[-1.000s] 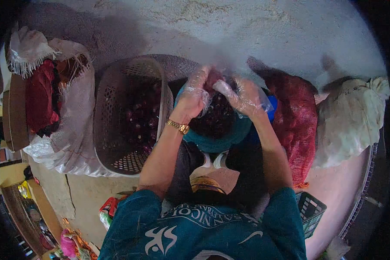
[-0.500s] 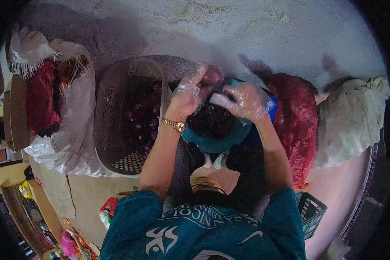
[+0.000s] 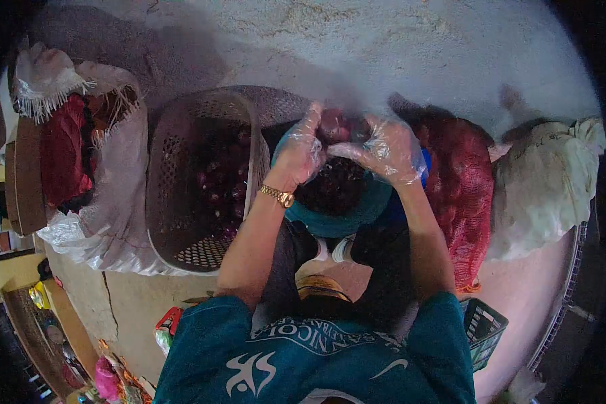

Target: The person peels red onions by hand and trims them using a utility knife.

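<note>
Gripping a red onion (image 3: 334, 126) between them, the person's left hand (image 3: 301, 153) and right hand (image 3: 390, 151) met above the near side of the far wall (image 3: 384, 47), both covered in thin clear plastic. The left hand curled around the onion's left side; the right hand closed on its right side, its thumb stretched along the near edge, though shadow and blur obscured the exact contact of the fingers. The onion sat at the far edge of a blue-green basin (image 3: 340, 225), which contained a dark, reddish heap. A gold-coloured watch (image 3: 278, 196) circled the left wrist. To the left of the basin stood a perforated basket (image 3: 167, 168) with dark purple onions (image 3: 215, 188) inside, and farther left a pale sack (image 3: 120, 151). To the right leaned a red mesh sack (image 3: 458, 192), just beside a whitish sack (image 3: 545, 185). A dark green crate (image 3: 493, 337) stood nearer, on the right.
</note>
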Available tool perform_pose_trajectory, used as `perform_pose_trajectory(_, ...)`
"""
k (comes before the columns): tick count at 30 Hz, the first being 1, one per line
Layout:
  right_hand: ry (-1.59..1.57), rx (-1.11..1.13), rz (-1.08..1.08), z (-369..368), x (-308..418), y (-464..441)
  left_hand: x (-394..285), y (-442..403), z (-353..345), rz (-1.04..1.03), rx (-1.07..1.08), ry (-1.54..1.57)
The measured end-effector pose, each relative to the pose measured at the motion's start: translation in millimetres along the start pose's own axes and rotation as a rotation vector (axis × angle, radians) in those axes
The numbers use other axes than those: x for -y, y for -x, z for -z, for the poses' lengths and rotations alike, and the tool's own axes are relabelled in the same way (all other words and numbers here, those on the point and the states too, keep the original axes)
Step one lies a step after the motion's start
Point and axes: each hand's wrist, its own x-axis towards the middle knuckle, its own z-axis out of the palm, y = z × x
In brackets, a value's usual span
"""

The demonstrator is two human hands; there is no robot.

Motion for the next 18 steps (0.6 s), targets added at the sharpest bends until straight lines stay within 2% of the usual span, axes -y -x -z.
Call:
perform_pose_trajectory(7, -0.045, -0.086, 0.042, -9.7, -10.4, 2.1, -0.5, 3.7, -2.8, 0.037, 0.069, -0.057)
perform_pose_trajectory(10, 0.018, 0.022, 0.001, 0.4, -0.6, -0.5, 0.7, 2.8, -3.9, 0.039, 0.059, -0.034)
perform_pose_trajectory(12, -0.086, 0.129, -0.069, 11.1, 10.5, -2.3, 0.5, 3.7, -5.1, 0.037, 0.052, 0.000)
perform_pose_trajectory(16, -0.033, 0.010, 0.008, -8.1, -0.2, 0.4, -4.9, 10.1, -7.9, 0.007, 0.011, -0.056)
perform_pose_trajectory(18, 0.065, 0.140, -0.010, -4.3, 1.2, -0.5, -5.1, 9.7, -7.0, 0.026, -0.009, -0.085)
